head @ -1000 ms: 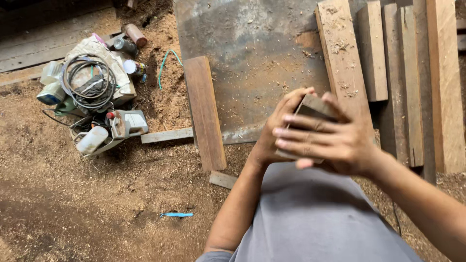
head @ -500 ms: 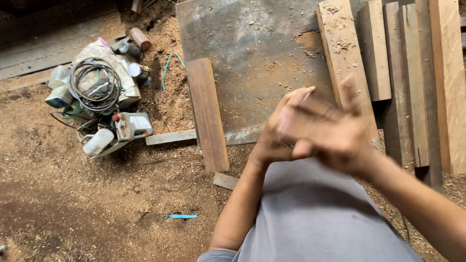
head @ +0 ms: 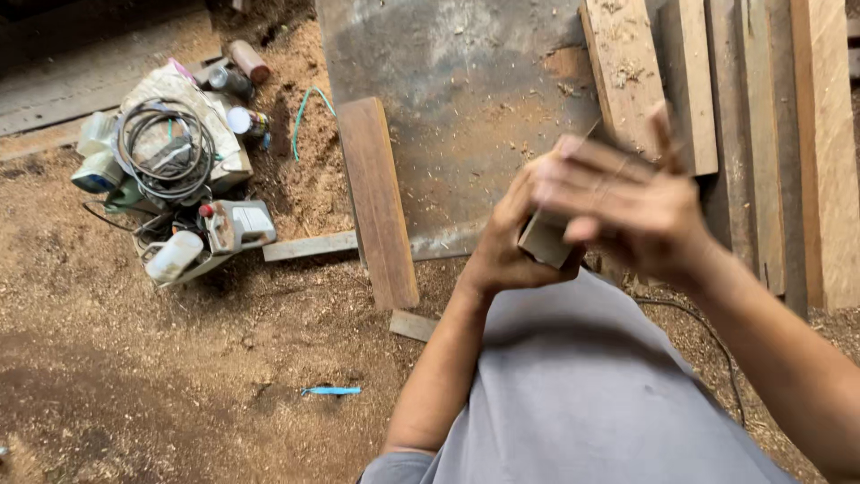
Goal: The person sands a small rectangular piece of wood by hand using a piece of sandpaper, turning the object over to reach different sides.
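- While the left hand (head: 506, 255) curls its fingers round a small wooden block (head: 545, 240), gripping it from below, the block sits in the air in front of the grey shirt (head: 582, 394).
- The right hand (head: 627, 202) lies over the block's top, blurred, fingers spread flat and loose.
- On the sawdust floor (head: 179, 376), a brown plank (head: 378, 202) lies just left of the hands.
- Pale boards (head: 627, 81) lie at the far right edge.
- A heap of tools with a coiled cable (head: 166, 152) lies at the far left.
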